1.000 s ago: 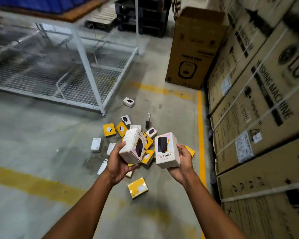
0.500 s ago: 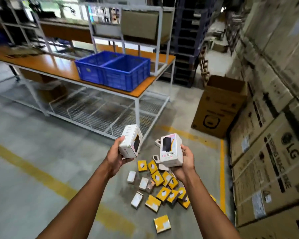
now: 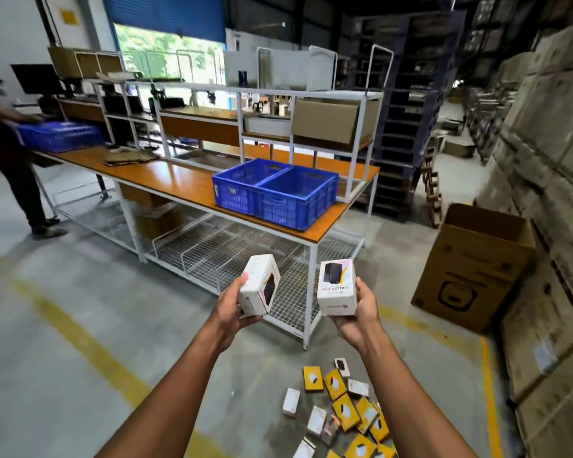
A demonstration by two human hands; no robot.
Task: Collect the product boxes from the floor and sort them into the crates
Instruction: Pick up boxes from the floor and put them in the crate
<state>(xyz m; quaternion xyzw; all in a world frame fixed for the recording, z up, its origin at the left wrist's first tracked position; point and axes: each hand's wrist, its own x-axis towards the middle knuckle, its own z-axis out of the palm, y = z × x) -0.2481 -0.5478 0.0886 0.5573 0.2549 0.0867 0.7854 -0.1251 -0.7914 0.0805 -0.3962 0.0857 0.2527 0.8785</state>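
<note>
**Two boxes held up, crates on the bench ahead**

Just below the centre of the frame, the left hand (image 3: 235, 309) grips a white cardboard product box (image 3: 259, 285) tilted to the right, its fingers curled under the base and the thumb along the near side. To the right, the right hand (image 3: 358, 309) holds a second white product box printed with a dark device (image 3: 337, 287), upright, fingers wrapped behind and beneath it. The two boxes sit side by side, apart from each other.

Above them, at the middle of the frame, two blue plastic slotted crates (image 3: 275, 193) stand touching one another at the near right end of the orange-topped surface (image 3: 166, 176) on its white metal frame.

At the lower right, a scatter of small yellow and white flat boxes (image 3: 341, 404) lies on the grey concrete floor (image 3: 63, 292), beside a yellow painted line.

An open brown cardboard carton (image 3: 470, 276) stands at the right, next to a wall of stacked brown cartons. At the far left, another person (image 3: 4, 153), blurred, handles a third blue crate (image 3: 60, 135).
</note>
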